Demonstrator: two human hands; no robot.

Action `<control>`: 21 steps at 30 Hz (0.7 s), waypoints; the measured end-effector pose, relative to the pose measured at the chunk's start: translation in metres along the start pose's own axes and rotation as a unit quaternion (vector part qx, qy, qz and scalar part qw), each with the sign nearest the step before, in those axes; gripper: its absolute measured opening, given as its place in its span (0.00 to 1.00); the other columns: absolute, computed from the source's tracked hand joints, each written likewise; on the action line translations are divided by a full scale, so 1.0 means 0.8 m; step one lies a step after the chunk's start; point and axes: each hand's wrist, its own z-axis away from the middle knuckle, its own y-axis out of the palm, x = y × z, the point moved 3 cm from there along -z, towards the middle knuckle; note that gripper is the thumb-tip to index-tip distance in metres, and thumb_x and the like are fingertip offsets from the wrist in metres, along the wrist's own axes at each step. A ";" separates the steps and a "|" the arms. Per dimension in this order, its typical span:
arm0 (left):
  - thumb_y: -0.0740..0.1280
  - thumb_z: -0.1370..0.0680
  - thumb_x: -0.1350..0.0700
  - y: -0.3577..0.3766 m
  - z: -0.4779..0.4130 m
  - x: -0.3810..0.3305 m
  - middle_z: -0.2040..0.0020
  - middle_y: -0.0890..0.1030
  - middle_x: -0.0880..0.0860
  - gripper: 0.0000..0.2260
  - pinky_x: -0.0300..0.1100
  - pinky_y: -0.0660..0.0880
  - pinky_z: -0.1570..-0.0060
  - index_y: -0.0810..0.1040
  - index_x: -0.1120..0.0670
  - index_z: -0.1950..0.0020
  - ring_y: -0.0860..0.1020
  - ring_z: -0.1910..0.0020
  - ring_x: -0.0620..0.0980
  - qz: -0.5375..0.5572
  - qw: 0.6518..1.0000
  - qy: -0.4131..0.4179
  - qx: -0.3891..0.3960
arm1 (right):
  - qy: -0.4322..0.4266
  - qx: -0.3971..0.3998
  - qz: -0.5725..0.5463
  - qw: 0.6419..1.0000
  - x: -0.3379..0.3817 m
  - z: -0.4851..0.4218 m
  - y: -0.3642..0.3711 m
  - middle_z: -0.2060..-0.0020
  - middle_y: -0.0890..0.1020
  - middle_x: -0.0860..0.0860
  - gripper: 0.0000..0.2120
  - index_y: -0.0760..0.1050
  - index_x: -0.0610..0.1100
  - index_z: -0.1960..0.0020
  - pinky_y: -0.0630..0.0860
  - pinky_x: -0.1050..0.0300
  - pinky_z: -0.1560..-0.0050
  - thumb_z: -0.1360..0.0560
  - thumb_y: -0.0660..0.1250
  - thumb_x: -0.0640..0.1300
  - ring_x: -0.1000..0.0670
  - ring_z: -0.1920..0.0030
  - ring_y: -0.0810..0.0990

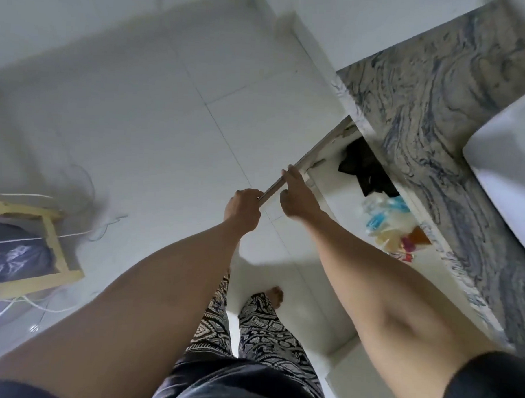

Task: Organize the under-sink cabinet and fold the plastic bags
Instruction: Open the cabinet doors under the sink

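The under-sink cabinet door (319, 147) stands open, seen edge-on from above. My left hand (244, 208) grips the near end of the door's top edge with curled fingers. Just beyond it, my right hand (297, 194) holds the same edge, index finger stretched along it and thumb tucked beneath. Inside the cabinet lie a black plastic bag (366, 170) and, nearer to me, a heap of clear and coloured plastic bags (392, 225) in blue, yellow, orange and red.
A marbled grey countertop (433, 110) overhangs the cabinet, with a white sink (509, 167) at the right. The white tiled floor (157, 110) spreads to the left. A wooden-framed box (55, 241) with a dark bag and loose cords sits at far left. My feet stand below.
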 end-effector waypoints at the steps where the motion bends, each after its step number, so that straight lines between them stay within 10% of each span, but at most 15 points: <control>1: 0.57 0.27 0.69 -0.010 -0.008 0.004 0.62 0.77 0.50 0.16 0.42 0.70 0.69 0.78 0.50 0.57 0.78 0.60 0.58 -0.007 1.000 0.007 -0.002 | 0.002 0.012 0.021 1.000 0.007 -0.009 0.001 0.20 0.49 0.51 0.27 0.54 0.43 0.21 0.57 0.45 0.24 0.19 0.52 0.37 0.51 0.21 0.50; 10: 0.60 0.23 0.66 -0.105 -0.105 0.032 0.37 0.80 0.51 0.23 0.48 0.77 0.43 0.79 0.47 0.33 0.78 0.39 0.56 -0.060 0.997 0.054 0.003 | 0.007 -0.033 0.114 0.993 0.077 -0.071 -0.001 0.21 0.51 0.47 0.31 0.51 0.42 0.21 0.52 0.44 0.23 0.21 0.58 0.40 0.46 0.22 0.53; 21: 0.61 0.22 0.65 -0.136 -0.153 0.034 0.40 0.78 0.52 0.22 0.46 0.73 0.47 0.73 0.49 0.30 0.76 0.40 0.55 -0.182 0.974 0.127 0.044 | 0.035 -0.051 0.064 0.996 0.097 -0.098 0.000 0.21 0.52 0.48 0.33 0.52 0.43 0.21 0.54 0.42 0.23 0.23 0.59 0.38 0.48 0.22 0.56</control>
